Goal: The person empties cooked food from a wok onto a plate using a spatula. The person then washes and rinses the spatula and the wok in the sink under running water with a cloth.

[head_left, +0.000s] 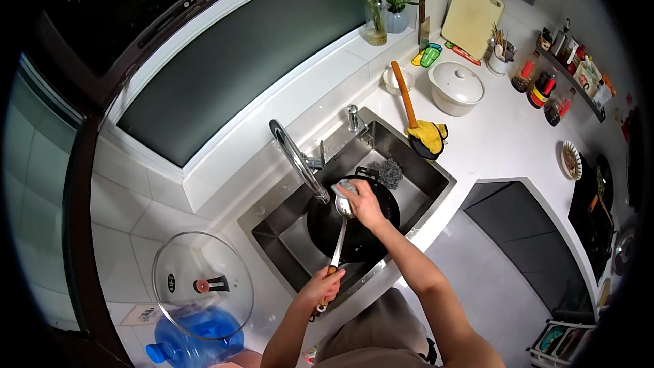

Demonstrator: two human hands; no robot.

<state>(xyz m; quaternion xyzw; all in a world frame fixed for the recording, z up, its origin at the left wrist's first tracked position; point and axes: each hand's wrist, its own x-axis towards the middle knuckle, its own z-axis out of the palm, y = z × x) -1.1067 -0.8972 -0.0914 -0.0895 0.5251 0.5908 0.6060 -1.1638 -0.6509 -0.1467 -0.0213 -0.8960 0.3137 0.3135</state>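
Observation:
My left hand [321, 287] is closed round the wooden handle of a metal spoon [339, 237] near the sink's front edge. The spoon's bowl points away from me, over a black wok [325, 226] that sits in the steel sink [417, 199]. My right hand [364, 206] grips a grey scrubber [347, 189] at the top of the spoon's bowl, just right of the tap's mouth. A dark grey mesh scourer [390, 174] lies in the sink beyond the wok.
The curved tap [293, 155] arches over the wok. A glass lid [203, 286] and a blue water bottle [197, 334] are at the left. Right of the sink are a yellow cloth [428, 138], a wooden stick [404, 95] and a white lidded pot [456, 88].

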